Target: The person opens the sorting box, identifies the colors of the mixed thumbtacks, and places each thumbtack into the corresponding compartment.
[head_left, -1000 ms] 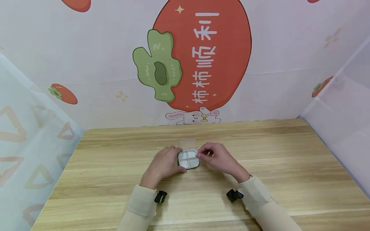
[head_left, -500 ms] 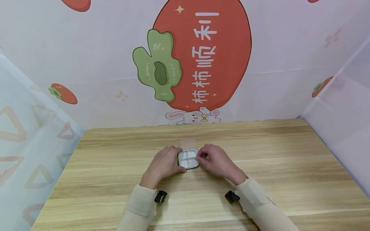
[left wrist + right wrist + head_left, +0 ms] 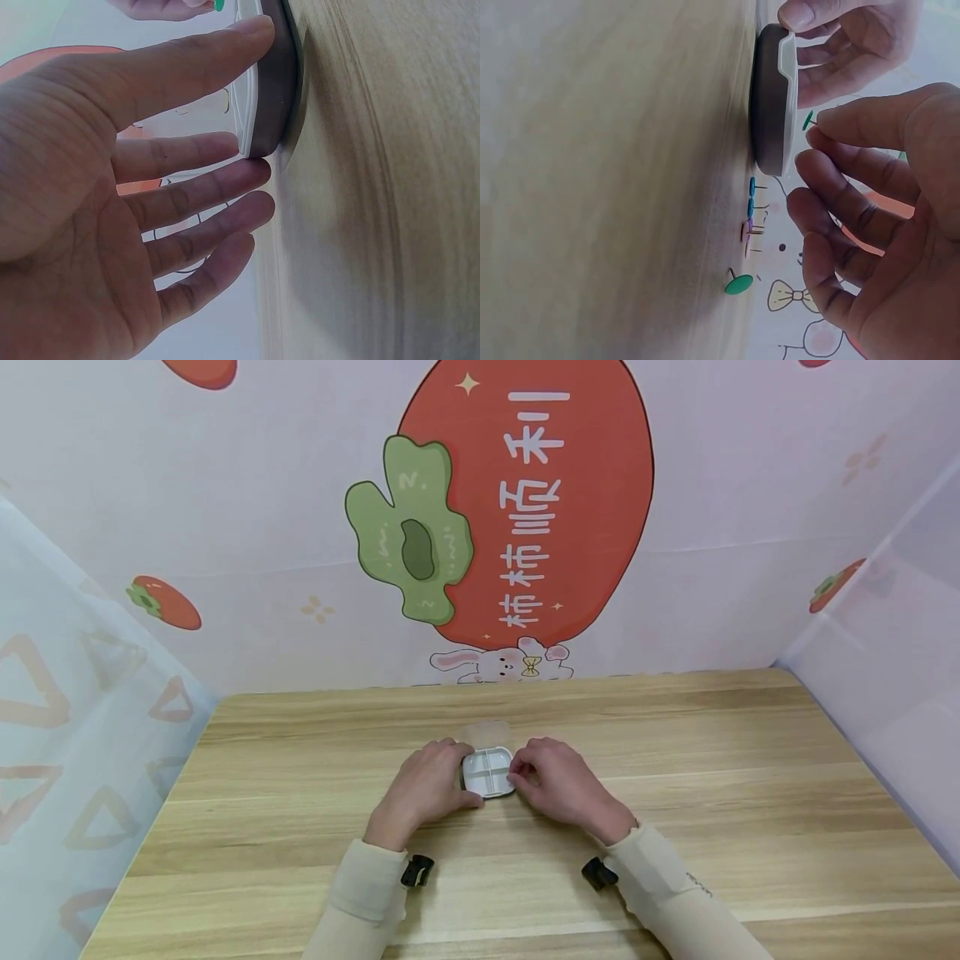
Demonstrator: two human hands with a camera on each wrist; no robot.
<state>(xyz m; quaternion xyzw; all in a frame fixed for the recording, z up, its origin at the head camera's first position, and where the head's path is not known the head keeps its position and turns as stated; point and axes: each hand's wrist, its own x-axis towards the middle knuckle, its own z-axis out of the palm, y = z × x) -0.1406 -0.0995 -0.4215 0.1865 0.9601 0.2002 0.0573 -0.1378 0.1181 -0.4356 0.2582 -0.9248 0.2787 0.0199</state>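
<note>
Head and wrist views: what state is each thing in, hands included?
Case: open, flat on the table.
Clear lid: appears swung back behind the case.
Compartments: contents too small to tell.
Left hand: holds the case.
Right hand: pinches the held green tack.
Held green tack: raised off the table.
Blue tacks: on the table, pins up.
Purplish tacks: bunched, pins up.
Other green tack: on the table, tipped.

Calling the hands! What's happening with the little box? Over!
Left hand holds open box. Right hand pinches green tack at box's right edge. More tacks on table nearby. Nothing visibly in the way.
</note>
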